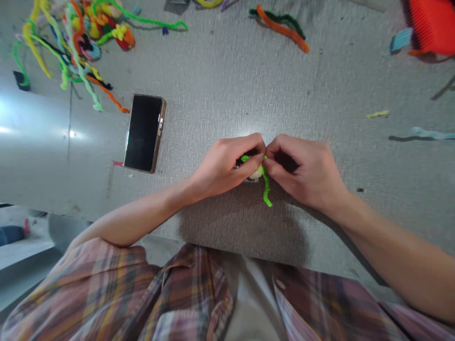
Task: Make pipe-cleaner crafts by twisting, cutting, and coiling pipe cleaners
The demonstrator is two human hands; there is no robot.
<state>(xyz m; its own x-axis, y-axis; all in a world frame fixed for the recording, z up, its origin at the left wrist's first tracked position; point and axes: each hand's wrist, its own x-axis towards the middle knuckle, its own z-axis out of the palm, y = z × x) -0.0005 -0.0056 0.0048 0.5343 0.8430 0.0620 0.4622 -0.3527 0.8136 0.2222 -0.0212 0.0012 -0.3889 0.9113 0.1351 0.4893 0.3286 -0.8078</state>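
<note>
Near the table's front edge, my two hands meet at the fingertips. A bright green pipe cleaner (pixel 266 185) runs between them, its loose end hanging down toward me. My left hand (pixel 236 158) is closed in a pinch on a small piece of pipe cleaner work, with a cream-coloured fuzzy part (pixel 255 174) showing below the thumb and green near the fingers. Most of that piece is hidden by the fingers. With thumb and forefinger together, my right hand (pixel 302 168) pinches the green pipe cleaner close to the left fingertips.
A phone (pixel 143 133) lies left of my hands. Tangled colourful pipe cleaners (pixel 76 42) fill the far left. Farther back are an orange pipe cleaner (pixel 282 29) and a dark green one. A red bristled object (pixel 435 26) sits far right, with a light blue strip (pixel 432 134) nearer.
</note>
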